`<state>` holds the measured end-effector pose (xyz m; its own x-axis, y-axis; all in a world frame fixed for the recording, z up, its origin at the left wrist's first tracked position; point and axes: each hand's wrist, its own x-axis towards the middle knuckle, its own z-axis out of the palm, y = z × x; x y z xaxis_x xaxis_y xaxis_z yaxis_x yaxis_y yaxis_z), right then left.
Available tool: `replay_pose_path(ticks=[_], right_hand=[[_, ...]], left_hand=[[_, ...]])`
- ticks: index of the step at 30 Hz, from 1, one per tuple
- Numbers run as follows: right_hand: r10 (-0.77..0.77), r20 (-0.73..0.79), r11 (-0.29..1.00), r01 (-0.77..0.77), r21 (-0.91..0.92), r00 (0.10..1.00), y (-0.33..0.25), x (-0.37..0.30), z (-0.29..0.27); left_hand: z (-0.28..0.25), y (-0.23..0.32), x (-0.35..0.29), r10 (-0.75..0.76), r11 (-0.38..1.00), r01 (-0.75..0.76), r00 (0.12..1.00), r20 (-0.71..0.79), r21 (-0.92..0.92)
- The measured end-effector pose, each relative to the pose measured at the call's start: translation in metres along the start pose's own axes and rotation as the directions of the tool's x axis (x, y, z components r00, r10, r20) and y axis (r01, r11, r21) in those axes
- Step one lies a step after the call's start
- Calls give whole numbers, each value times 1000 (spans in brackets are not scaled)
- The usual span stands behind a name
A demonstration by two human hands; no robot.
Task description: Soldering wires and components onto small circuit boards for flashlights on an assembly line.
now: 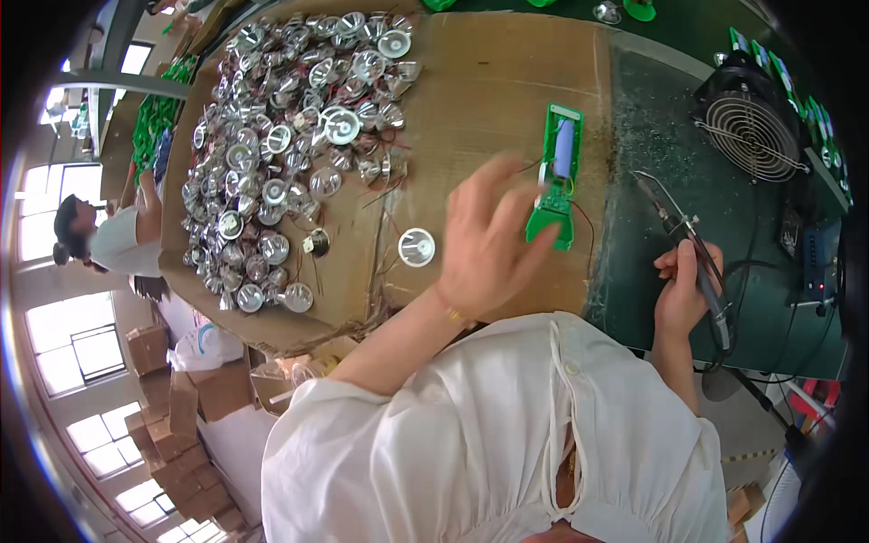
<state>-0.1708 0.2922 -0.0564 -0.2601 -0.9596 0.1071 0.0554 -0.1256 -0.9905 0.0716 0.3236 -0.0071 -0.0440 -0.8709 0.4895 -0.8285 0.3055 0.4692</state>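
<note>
My left hand [489, 237] is over the cardboard sheet with its fingers spread and slightly blurred; no object shows in it. Just past its fingertips lies a green plastic housing [550, 136], its inside facing up. A purple cylindrical battery [565, 149] and a green circuit board [555, 201] sit in it, and thin dark wires stick out at the sides. Left of that hand, a round silver lamp reflector [416, 247] rests alone on the cardboard. My right hand [686, 288] grips a soldering iron [711, 294], whose tip points up and left toward the housing.
Many silver reflectors with wires [272, 163] are heaped at left on the cardboard [507, 68]. A round fan with a wire guard [749, 136] stands far right, near a blue box [819, 262] and black cables. Beyond the table's left side, another person [113, 237] works near cartons.
</note>
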Motion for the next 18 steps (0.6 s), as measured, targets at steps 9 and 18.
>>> replay_pose_path(ticks=[9,18], right_hand=[[-42,72,999,43,-12,997,1,-4,3],[-28,70,997,33,-73,997,-13,-25,-2]], left_hand=[[-83,-51,-79,-758,598,642,648,77,479],[-35,-65,-10,-530,829,553,734,424,80]])
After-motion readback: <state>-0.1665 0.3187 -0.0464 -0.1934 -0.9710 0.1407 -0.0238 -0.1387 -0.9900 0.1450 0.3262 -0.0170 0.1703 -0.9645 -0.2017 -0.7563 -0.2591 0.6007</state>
